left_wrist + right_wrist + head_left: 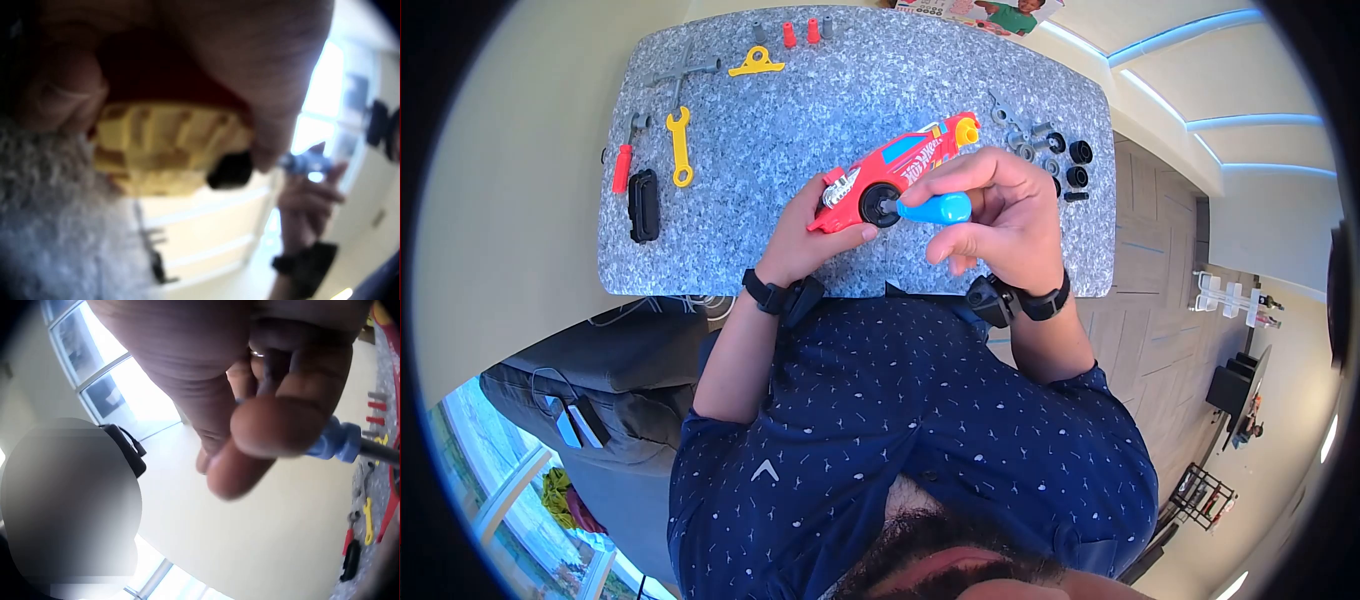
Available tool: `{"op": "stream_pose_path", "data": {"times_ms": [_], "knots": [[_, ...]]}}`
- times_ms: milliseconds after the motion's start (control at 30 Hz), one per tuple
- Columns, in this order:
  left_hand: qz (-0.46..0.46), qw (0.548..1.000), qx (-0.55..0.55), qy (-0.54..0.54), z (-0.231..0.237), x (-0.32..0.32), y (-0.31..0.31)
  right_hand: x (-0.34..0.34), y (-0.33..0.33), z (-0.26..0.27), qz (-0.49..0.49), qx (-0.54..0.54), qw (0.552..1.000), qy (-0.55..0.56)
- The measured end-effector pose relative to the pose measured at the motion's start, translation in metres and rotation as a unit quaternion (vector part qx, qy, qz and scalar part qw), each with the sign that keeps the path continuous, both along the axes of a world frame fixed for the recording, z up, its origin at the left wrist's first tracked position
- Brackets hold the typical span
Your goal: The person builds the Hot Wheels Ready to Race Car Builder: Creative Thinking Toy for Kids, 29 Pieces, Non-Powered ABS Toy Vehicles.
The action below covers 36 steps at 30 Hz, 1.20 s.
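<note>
My left hand (802, 240) grips the rear of a red toy car (915, 158) with "Hot Wheels" lettering, a blue window and a yellow nose. The car lies tilted on its side, a black wheel (870, 208) facing me. In the left wrist view, the hand covers much of the red body above a ridged yellow part (169, 144). My right hand (1015, 215) holds a screwdriver (940, 208) by its blue handle, its grey shaft pointing at the wheel's middle. The right wrist view shows the fingers curled around the blue handle (340, 439).
At the table's left lie a yellow wrench (681, 150), a grey cross-shaped tool (683, 70), a red-handled tool (622, 170) and a black part (643, 205). A yellow piece (756, 62) and small red pegs (813, 32) sit at the back. Black wheels (1080, 152) and grey parts lie right.
</note>
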<state>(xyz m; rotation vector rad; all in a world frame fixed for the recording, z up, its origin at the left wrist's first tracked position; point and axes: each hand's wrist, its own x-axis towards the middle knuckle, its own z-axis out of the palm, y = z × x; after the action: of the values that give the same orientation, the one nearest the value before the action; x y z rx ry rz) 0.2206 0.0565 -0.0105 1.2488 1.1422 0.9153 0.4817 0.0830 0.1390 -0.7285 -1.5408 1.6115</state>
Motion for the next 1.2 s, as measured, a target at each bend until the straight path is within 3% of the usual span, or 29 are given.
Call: {"op": "stream_pose_path", "data": {"times_ms": [167, 300, 500, 567, 667, 800, 867, 900, 933, 1000, 1100, 1200], "knots": [[-0.001, 1.000, -0.008, -0.012, 0.001, 0.001, 0.000, -0.008, 0.002, -0.012, -0.044, 0.059, 0.995, 0.069], [0.006, 0.999, -0.029, -0.032, 0.001, 0.000, 0.000, -0.007, -0.013, 0.013, -0.034, -0.009, 0.999, 0.019], [-0.022, 1.000, 0.002, 0.022, 0.004, -0.002, 0.001, -0.003, -0.016, -0.004, -0.041, 0.022, 0.999, 0.018], [-0.019, 1.000, 0.010, 0.022, 0.005, -0.002, 0.001, -0.003, -0.011, -0.011, -0.002, 0.134, 0.990, -0.034], [-0.013, 1.000, -0.007, -0.021, -0.002, -0.002, -0.001, 0.002, -0.012, -0.018, -0.018, 0.255, 0.964, -0.071], [-0.020, 0.998, -0.054, -0.033, 0.001, -0.016, 0.001, 0.023, -0.013, -0.020, -0.202, 0.203, 0.957, 0.052], [-0.030, 0.997, -0.067, -0.024, 0.003, -0.028, 0.003, 0.065, -0.005, -0.031, -0.318, 0.124, 0.939, 0.036], [-0.043, 0.995, -0.090, -0.013, 0.002, -0.040, 0.006, 0.094, -0.001, -0.038, -0.352, 0.041, 0.935, -0.011], [-0.054, 0.992, -0.112, -0.001, 0.003, -0.045, 0.008, 0.112, 0.002, -0.044, -0.380, 0.098, 0.904, -0.171], [-0.052, 0.995, -0.080, -0.018, 0.010, -0.048, 0.011, 0.139, 0.009, -0.059, -0.395, 0.198, 0.762, -0.473], [-0.058, 0.995, -0.076, -0.020, 0.010, -0.065, 0.012, 0.168, 0.011, -0.100, -0.398, 0.190, 0.699, -0.563], [-0.072, 0.994, -0.073, -0.031, 0.002, -0.078, 0.014, 0.170, 0.017, -0.120, -0.390, 0.167, 0.710, -0.562]]}}
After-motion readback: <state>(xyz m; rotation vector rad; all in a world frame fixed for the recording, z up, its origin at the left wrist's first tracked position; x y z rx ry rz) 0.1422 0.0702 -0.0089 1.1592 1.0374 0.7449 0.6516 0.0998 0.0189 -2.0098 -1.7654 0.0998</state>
